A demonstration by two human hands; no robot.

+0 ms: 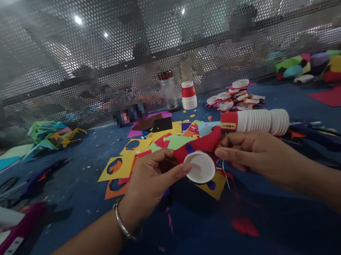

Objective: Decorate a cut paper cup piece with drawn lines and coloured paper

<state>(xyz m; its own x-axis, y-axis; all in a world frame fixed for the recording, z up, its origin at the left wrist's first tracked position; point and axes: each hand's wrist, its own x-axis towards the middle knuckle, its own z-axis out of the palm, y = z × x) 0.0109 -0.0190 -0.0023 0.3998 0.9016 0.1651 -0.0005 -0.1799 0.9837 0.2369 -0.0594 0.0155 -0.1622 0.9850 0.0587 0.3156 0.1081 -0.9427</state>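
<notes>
A small white paper cup (200, 167) is held up over the blue table (191, 247), its open mouth facing me. My left hand (148, 179) pinches its left rim between thumb and fingers. Behind the cup stretches a piece of red paper (206, 142), reaching from the fingers of my left hand to those of my right hand. My right hand (257, 151) has thumb and fingers closed on the right end of that paper. Cut colored sheets, some yellow (113, 166) with round holes, lie just beyond the hands.
A row of nested cups (262, 121) lies right of center. Farther back stand a glass bottle (169, 92) and a cup stack (188, 96), near a pile of cup pieces (234, 97). At left are a purple power strip (21, 235) and a glue gun (39, 179); cables run at right.
</notes>
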